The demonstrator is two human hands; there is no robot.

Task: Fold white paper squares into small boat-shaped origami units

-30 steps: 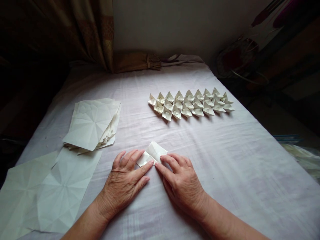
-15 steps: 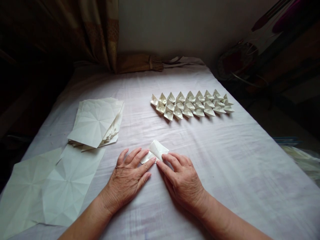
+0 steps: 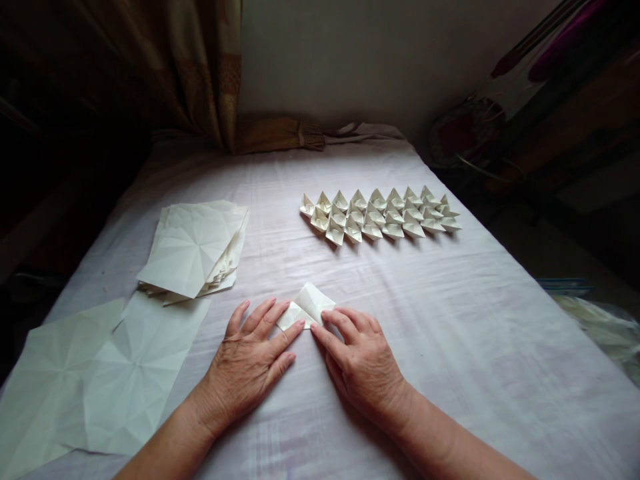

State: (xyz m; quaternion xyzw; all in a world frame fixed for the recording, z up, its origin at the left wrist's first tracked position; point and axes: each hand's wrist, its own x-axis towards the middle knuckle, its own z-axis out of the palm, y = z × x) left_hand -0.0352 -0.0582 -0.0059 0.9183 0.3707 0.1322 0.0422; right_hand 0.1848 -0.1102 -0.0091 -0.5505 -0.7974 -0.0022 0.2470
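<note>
A small folded piece of white paper (image 3: 306, 308) lies on the cloth in front of me, with one flap standing up at its right. My left hand (image 3: 253, 360) rests flat with its fingers spread, the index fingertip pressing the paper's lower left part. Curled closer together, the fingers of my right hand (image 3: 357, 347) grip the paper's right side, the index fingertip at its lower edge. My right thumb is mostly hidden under the hand.
Creased paper sheets (image 3: 183, 250) form a stack at the left, and larger creased sheets (image 3: 133, 373) lie nearer. Rows of small folded paper boats (image 3: 373, 217) stand at the back right. A pale cloth (image 3: 475, 373) covers the surface; a curtain (image 3: 220, 87) hangs behind.
The view has shifted slightly. My left hand has slid a little left, with its fingers slightly off the paper's edge; my right hand keeps its place at the paper's right side.
</note>
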